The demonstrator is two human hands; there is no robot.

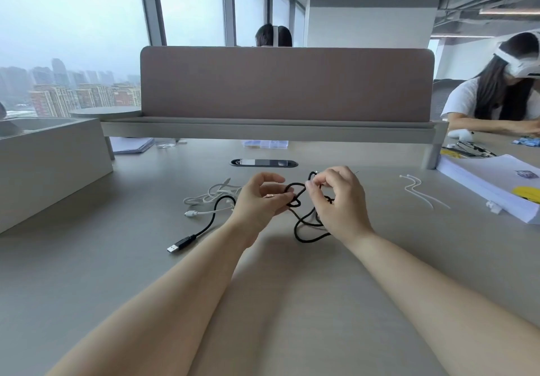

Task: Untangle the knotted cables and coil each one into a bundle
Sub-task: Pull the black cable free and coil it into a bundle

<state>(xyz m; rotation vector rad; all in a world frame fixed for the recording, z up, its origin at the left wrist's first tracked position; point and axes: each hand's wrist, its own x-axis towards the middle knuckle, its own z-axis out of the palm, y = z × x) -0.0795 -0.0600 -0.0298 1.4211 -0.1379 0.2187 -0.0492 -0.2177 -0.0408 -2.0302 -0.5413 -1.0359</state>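
Grip, left hand (263, 197): fingers curled, pinching the black cable (214, 214) at its knot (295, 202), raised just above the desk (292, 302).
Grip, right hand (339, 200): thumb and forefinger pinch a strand of the same cable just right of the knot; the other fingers are curled.
Black cable: held between both hands at mid-desk. One loop arches from hand to hand, and slack loops hang down to the desk under the right hand.
Black cable, left tail: runs from the left hand out to the left and nearer, lying flat and ending in a USB plug (181, 244).
White cable (217, 191): loose tangle lying on the desk, just left of the left hand. The black tail crosses it. One small white plug points left.
Zip ties (416, 190): two, white, lying side by side on the desk, right of the hands and apart from them.
Cable port (264, 162): dark oval set in the desk, just beyond the hands.
Divider panel (286, 83): brownish, upright, along the far edge of the desk.
Clear plastic box (265, 143): under the shelf at the foot of the panel.
Paper stack (491, 188): white, far right.
Grey box (49, 156): large, far left.
Other person (496, 95): seated at the far right, wearing a white headset.
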